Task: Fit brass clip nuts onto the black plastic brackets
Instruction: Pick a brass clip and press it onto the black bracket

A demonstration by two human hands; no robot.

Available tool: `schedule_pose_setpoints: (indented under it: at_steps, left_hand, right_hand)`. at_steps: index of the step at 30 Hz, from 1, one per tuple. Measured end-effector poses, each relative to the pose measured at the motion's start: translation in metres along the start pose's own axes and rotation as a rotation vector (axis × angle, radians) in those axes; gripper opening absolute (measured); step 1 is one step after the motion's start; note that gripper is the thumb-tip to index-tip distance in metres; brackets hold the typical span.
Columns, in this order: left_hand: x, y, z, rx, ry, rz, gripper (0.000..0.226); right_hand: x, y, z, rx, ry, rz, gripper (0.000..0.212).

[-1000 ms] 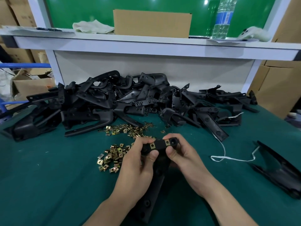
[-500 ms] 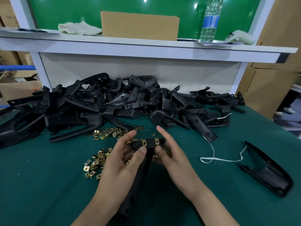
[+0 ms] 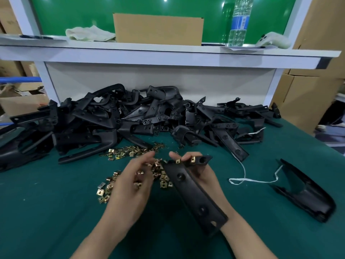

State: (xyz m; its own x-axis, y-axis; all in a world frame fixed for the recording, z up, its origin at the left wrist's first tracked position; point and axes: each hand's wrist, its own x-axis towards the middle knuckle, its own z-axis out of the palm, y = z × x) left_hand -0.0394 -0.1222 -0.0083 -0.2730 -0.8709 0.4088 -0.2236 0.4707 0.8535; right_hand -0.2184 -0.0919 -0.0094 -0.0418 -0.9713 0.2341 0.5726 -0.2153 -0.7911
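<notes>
My right hand (image 3: 202, 174) holds a long black plastic bracket (image 3: 194, 195) by its upper end, where two brass clip nuts (image 3: 193, 159) sit on the edge. The bracket slants down across my right wrist. My left hand (image 3: 130, 186) has let go and hovers, fingers spread and blurred, over the loose pile of brass clip nuts (image 3: 130, 165) on the green table (image 3: 46, 212). A big heap of black brackets (image 3: 130, 118) lies behind the nuts.
One black bracket (image 3: 308, 191) lies alone at the right with a white string (image 3: 248, 179) beside it. A white shelf (image 3: 168, 55) above the heap carries a cardboard box (image 3: 158, 28), a water bottle (image 3: 239, 21) and a cloth (image 3: 89, 33). Cartons stand at both sides.
My left hand released the bracket and moved left over the nut pile. My right hand now holds the bracket alone and has swung its long end toward the right.
</notes>
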Motion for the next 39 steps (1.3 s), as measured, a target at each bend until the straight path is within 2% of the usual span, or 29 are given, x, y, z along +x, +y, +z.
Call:
schedule_pose_setpoints:
  at_steps: [2,4,6,8,10,13,14,16,22,27,32,36,39]
  left_hand:
    - [-0.004,0.002,0.005,0.104,-0.103,0.034,0.050]
    - [-0.007,0.005,0.009,0.114,-0.079,0.045,0.047]
    - [-0.008,0.005,0.008,0.128,-0.050,0.076,0.039]
    - [-0.009,0.000,0.005,0.225,-0.035,0.151,0.035]
    - [-0.007,-0.005,0.001,0.351,0.007,0.175,0.048]
    - [-0.002,-0.009,-0.003,0.420,0.033,0.177,0.051]
    - [-0.002,-0.009,-0.004,0.428,0.030,0.191,0.050]
    - [-0.002,-0.009,-0.005,0.440,0.027,0.231,0.048]
    - [-0.002,-0.011,-0.004,0.399,-0.023,0.199,0.062]
    - [-0.004,-0.008,-0.002,0.368,-0.012,0.204,0.066]
    - [-0.004,-0.006,-0.002,0.310,0.024,0.248,0.069]
    - [-0.003,-0.005,-0.003,0.292,0.046,0.304,0.067]
    - [-0.003,-0.004,-0.003,0.297,0.052,0.314,0.065]
  right_hand:
    - [0.002,0.003,0.001,0.185,-0.049,0.082,0.009]
    - [0.003,0.007,0.003,0.071,-0.036,0.095,0.021]
    - [0.003,0.008,0.008,-0.129,-0.016,0.016,0.012]
    - [0.003,0.010,0.007,-0.200,-0.028,0.036,0.038]
    - [0.001,0.008,0.002,-0.307,0.040,0.030,0.062]
    - [0.000,-0.001,-0.004,-0.828,0.127,-0.123,0.051]
    - [-0.001,-0.004,-0.002,-0.890,0.160,-0.145,0.046]
    - [-0.003,-0.006,-0.001,-0.894,0.185,-0.117,0.037]
    - [-0.011,-0.008,0.006,-1.051,0.087,-0.211,0.045]
    - [-0.013,-0.005,0.010,-1.086,0.128,-0.243,0.044]
    - [-0.017,-0.006,0.017,-1.009,0.094,-0.315,0.042]
    - [-0.019,-0.008,0.024,-0.964,0.072,-0.375,0.028]
    - [-0.020,-0.007,0.024,-0.964,0.067,-0.398,0.029]
